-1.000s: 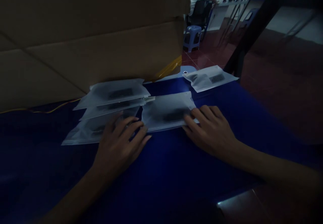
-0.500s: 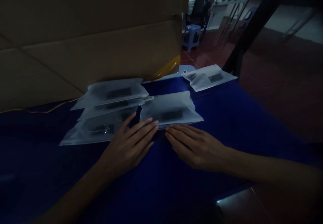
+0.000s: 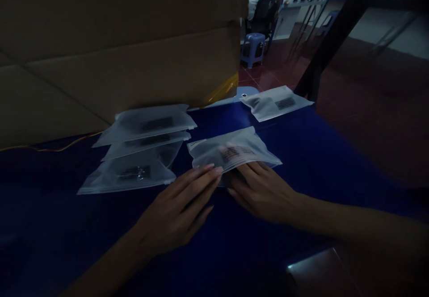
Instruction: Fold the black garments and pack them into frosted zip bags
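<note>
A frosted zip bag (image 3: 217,152) with dark printing lies on the blue tabletop between my hands, its near edge lifted. The fingers of my right hand (image 3: 264,194) are stretched under that raised upper layer, and some show faintly through the plastic. Whether they are inside the bag or beneath it I cannot tell for sure. My left hand (image 3: 181,203) touches the near left edge with its fingertips, its fingers extended and the thumb apart below. To the left lie overlapping frosted bags: an upper one (image 3: 150,123), a middle one (image 3: 147,141) and a lower one (image 3: 124,174) with a dark item inside.
Another frosted bag (image 3: 276,102) lies at the table's far right edge. A large cardboard box (image 3: 127,60) stands behind the bags at the left. Beyond are a blue stool (image 3: 253,49), a seated person (image 3: 263,2) and a dark slanted post (image 3: 338,38).
The middle bag's near edge has risen and the bag has shifted slightly right. My right fingers have slid under its upper layer. My left hand has moved off the lower left bag.
</note>
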{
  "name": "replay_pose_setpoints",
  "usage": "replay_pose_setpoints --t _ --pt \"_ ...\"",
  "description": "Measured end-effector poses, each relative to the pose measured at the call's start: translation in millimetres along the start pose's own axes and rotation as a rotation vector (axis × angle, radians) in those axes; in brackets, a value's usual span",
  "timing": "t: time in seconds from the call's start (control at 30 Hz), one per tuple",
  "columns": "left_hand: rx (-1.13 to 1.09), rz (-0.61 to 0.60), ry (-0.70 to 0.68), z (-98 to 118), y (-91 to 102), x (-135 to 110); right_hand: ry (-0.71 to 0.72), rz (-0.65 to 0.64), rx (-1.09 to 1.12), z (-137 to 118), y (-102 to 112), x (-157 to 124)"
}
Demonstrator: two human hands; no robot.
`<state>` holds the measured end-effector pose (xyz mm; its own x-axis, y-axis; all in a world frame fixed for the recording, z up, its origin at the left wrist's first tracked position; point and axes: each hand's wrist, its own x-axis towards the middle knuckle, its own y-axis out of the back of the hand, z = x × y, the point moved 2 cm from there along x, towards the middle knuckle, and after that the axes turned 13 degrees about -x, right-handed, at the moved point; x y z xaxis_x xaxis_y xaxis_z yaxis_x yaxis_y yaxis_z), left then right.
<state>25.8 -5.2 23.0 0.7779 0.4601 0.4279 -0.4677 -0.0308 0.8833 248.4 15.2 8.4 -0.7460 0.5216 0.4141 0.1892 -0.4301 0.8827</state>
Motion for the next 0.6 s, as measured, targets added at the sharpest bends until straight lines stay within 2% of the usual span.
replay_pose_setpoints --t 0.13,0.2,0.3,0.43,0.5,0.6 --pt "0.007 -0.006 -0.03 1 -3.1 0 -0.038 -0.068 0.013 3 -8 0" --pt "0.027 -0.033 -0.018 0 -6.8 -2 -0.032 -0.06 0.012 4 -11 1" --pt "0.042 -0.056 0.02 -3 -11.7 -6 -0.021 0.046 0.043 4 -10 1" --pt "0.085 -0.092 0.075 -8 -15.5 -10 0.036 0.248 0.025 1 0 -1" --pt "0.118 -0.128 0.111 -11 -16.6 -11 0.095 0.33 0.016 0 6 -1" --pt "0.126 -0.213 0.156 -16 -17.2 -13 0.203 0.386 0.103 -2 13 1"
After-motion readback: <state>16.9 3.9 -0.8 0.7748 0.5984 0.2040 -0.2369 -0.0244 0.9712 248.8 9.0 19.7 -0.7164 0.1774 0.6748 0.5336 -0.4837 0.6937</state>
